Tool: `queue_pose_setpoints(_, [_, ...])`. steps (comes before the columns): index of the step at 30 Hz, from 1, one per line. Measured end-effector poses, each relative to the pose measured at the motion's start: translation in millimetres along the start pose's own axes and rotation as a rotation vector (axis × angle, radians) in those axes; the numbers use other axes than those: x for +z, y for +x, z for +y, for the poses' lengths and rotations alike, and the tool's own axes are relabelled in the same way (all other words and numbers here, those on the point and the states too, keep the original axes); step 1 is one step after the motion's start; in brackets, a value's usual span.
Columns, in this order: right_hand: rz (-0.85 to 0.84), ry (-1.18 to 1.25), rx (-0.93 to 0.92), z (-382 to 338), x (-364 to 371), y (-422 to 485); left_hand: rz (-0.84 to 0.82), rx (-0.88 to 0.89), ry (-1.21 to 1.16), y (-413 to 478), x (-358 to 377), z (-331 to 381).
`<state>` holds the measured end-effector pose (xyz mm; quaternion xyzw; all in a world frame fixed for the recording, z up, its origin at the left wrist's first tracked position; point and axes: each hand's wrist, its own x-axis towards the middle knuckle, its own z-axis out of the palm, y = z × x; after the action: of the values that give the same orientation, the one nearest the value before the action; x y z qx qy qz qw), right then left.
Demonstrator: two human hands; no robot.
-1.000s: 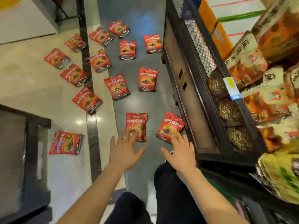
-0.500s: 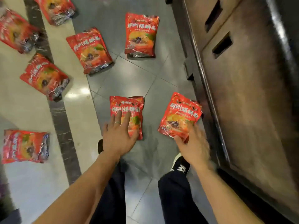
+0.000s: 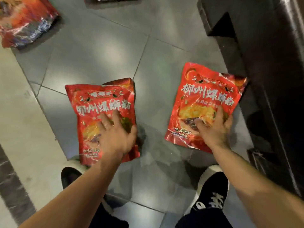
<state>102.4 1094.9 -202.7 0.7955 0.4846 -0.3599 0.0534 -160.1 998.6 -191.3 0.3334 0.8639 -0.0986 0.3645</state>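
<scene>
Head cam is looking straight down at the grey tiled floor [image 3: 98, 51], and this looks like the grab step. Two red crinkly plastic noodle packets with white lettering lie flat on the tiles just beyond the feet.

Left hand [image 3: 115, 134] sits on the lower half of the left packet [image 3: 102, 102], fingers bent onto the face and thumb hooked at its right edge. Right hand [image 3: 215, 129] is on the lower right part of the right packet [image 3: 209, 91], fingers curled over the print and thumb pressing the face. Both read as grips to me, though neither packet seems off the floor yet.

Next move, I reckon, is to get fingertips under an edge, since slippery film won't come up by pressing alone. Then lift both together.

A black metal shelf base [image 3: 271, 63] runs along the right. The right packet's far corner is touching it or nearly so, so lift up rather than sideways. Another red packet [image 3: 24, 22] lies far left, well apart. A black shoe with a white sole [image 3: 212, 199] stands just on the near side of the right packet.
</scene>
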Motion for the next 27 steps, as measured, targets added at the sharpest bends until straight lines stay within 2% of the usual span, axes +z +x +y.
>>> queue_pose_setpoints(4, [-0.003,-0.058,-0.21,1.5,8.4,1.2,0.022,0.221,0.011,-3.4,13.2,23.7])
queue_pose_setpoints(6, [0.031,0.047,-0.234,1.0,7.6,-1.2,0.071,0.309,-0.03,1.3,10.1,28.8])
queue_pose_setpoints(8, [0.083,0.225,-0.141,-1.9,3.9,0.2,0.227,0.275,-0.103,11.3,5.8,26.5])
queue_pose_setpoints(10, [0.066,0.339,-0.003,-9.7,0.5,5.3,0.287,0.124,-0.188,25.6,0.9,14.3])
queue_pose_setpoints(13, [0.045,0.354,0.072,-19.1,2.3,17.3,0.16,-0.085,-0.394,47.0,-4.0,-2.3])
queue_pose_setpoints(16, [0.032,0.396,0.141,-29.0,8.1,19.7,0.082,-0.133,-0.533,53.2,-6.3,-0.9])
queue_pose_setpoints(19, [-0.093,0.553,0.208,-31.4,11.3,15.1,-0.072,-0.222,-0.742,54.4,-10.6,2.0])
queue_pose_setpoints(23, [-0.282,0.654,0.194,-32.1,5.0,3.3,-0.343,-0.198,-0.922,47.7,-23.2,-11.1])
queue_pose_setpoints(27, [-0.35,0.606,0.125,-46.4,-18.0,-19.3,-0.38,-0.163,-0.969,29.4,-50.5,-29.3])
